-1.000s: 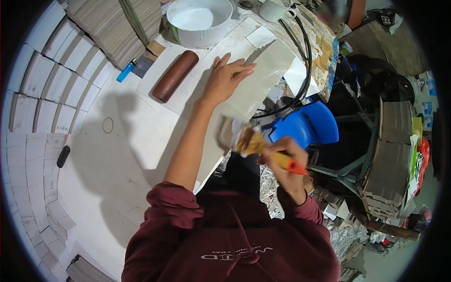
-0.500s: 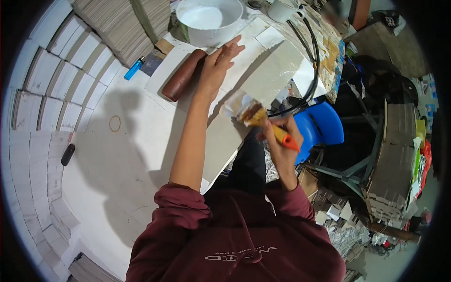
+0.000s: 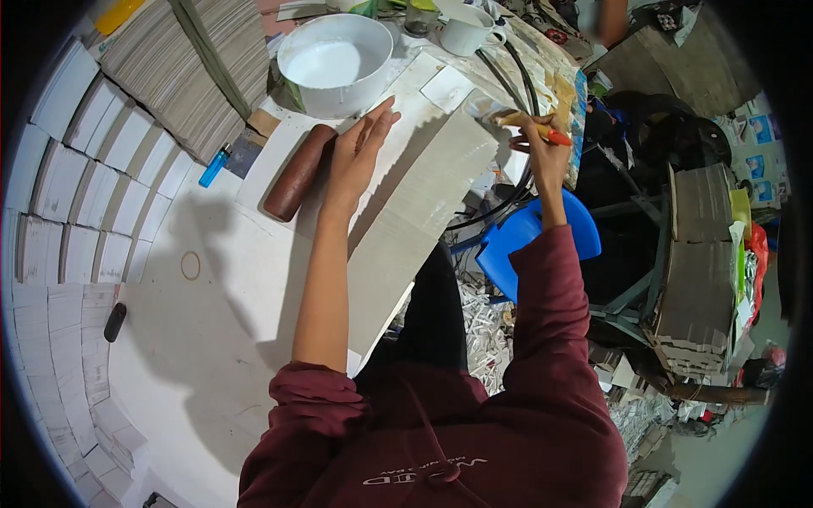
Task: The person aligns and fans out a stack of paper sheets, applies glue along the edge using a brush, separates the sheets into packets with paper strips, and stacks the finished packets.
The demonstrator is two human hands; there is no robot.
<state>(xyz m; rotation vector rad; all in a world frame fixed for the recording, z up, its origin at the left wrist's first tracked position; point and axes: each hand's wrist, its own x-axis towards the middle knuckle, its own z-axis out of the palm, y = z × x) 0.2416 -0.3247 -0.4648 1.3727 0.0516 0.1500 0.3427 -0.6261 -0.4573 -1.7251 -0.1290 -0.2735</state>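
My right hand (image 3: 546,148) is closed around a paintbrush (image 3: 511,118) with a yellow and orange-red handle. Its bristle end is over the far end of a long grey board strip (image 3: 423,190), partly hidden; I cannot tell whether it touches. A wet sheen shows on the strip's right part. My left hand (image 3: 360,157) holds nothing, its fingers stretched out, beside the strip's left side. Just left of that hand lies a brown cylinder (image 3: 299,173). Beyond the fingertips stands a white bowl (image 3: 373,85) with white liquid inside.
A white mug (image 3: 464,32) and a glass (image 3: 420,19) stand at the back. Black cables (image 3: 527,85) hang over the right edge near a blue chair (image 3: 542,237). Stacked white blocks (image 3: 63,178) line the left, with a blue lighter (image 3: 215,166) by them.
My right hand has carried the paintbrush forward and right, from the strip's near middle to its far end. The left hand keeps its place beside the strip; the whole view has shifted slightly.
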